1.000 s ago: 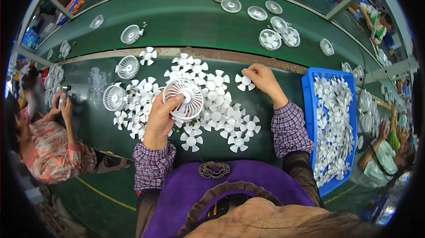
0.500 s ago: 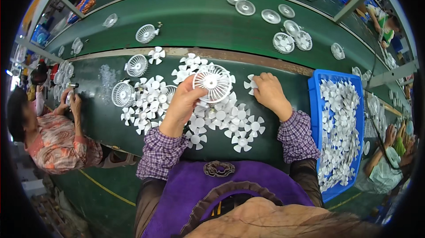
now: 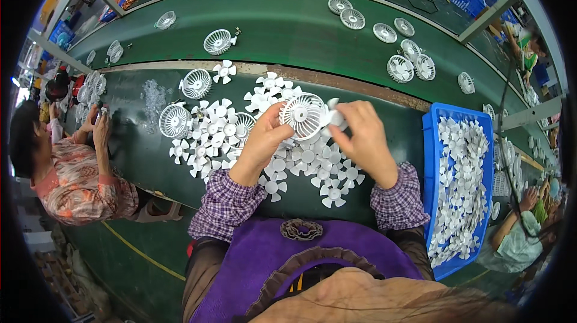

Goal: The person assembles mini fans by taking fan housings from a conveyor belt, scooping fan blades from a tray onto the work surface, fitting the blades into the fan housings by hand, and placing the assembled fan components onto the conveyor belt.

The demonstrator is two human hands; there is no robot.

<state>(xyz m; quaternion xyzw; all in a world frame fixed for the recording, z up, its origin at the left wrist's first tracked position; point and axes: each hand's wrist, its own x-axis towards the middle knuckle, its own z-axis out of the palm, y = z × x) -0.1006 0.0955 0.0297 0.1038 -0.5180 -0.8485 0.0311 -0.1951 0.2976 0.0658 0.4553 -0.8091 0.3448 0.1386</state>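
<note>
In my left hand (image 3: 264,143) is a round white fan grille (image 3: 303,117), gripped by its left rim with the thumb in front. My right hand (image 3: 365,134) pinches a small white fan blade (image 3: 332,117) close against the grille's right edge; whether the two touch I cannot tell. Below and behind both hands lies a pile of loose white fan blades (image 3: 321,161) on the green bench. To the left, more blades (image 3: 216,127) are heaped beside two white fan housings, one nearer (image 3: 175,120) and one farther (image 3: 196,84).
A blue crate (image 3: 428,161) full of blades stands at the right. Beyond the bench's worn ledge runs a green conveyor belt (image 3: 288,28) carrying scattered grilles (image 3: 384,33). Small clear parts (image 3: 155,97) lie at the left, near a co-worker (image 3: 84,185) handling a part.
My right hand has lifted a fan blade off the bench and brought it left to the grille. My left hand has turned the grille and shifted it slightly right.
</note>
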